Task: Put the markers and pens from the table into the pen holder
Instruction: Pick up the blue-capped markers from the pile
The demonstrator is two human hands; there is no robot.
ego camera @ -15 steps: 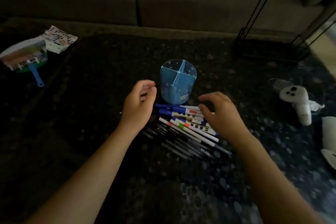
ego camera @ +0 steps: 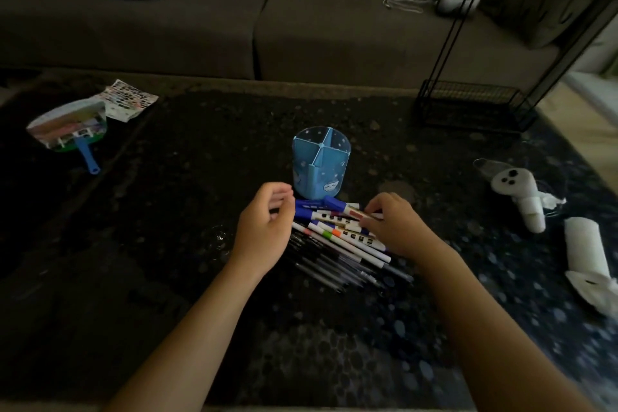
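Note:
A blue pen holder [ego camera: 321, 164] with four compartments stands upright mid-table, nothing in it. Right in front of it lie several white markers [ego camera: 341, 234] with blue caps and coloured bands, side by side. Closer to me is a row of thin dark pens [ego camera: 334, 269]. My right hand [ego camera: 394, 226] reaches in from the right, its fingertips pinched on the white barrel of the rearmost blue-capped marker [ego camera: 337, 205], which lies angled across the others. My left hand [ego camera: 264, 227] hovers at the pile's left end, fingers loosely curled and holding nothing.
The table is a dark speckled top [ego camera: 187, 197]. A hand fan with a blue handle [ego camera: 72, 129] and a sticker sheet [ego camera: 130, 99] lie far left. White ghost-faced paper rolls [ego camera: 516, 192] lie right. A black wire rack [ego camera: 468, 107] stands back right, with a grey sofa [ego camera: 334, 30] beyond.
My right hand has dropped from above the markers' right end and closed its fingertips on the rearmost marker. My left hand stays at the pile's left end.

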